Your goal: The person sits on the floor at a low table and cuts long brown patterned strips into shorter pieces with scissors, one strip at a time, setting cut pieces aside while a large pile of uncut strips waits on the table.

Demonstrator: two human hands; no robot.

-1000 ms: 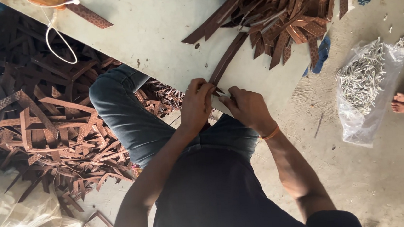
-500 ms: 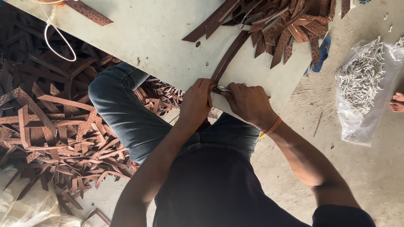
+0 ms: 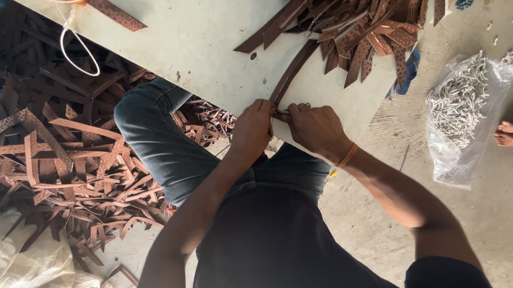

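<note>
Between our fingers, both hands, left hand (image 3: 254, 126) and right hand (image 3: 315, 127), are clamped on the near end of a brown strap (image 3: 290, 74) lying on the counter (image 3: 199, 39); we judge it light, limp, best pinched at its end.

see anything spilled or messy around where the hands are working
Yes: brown strips lie tangled across the floor beside the table, and small white bits are scattered on the concrete past the clear bag. Both hands pinch one strip.
</note>
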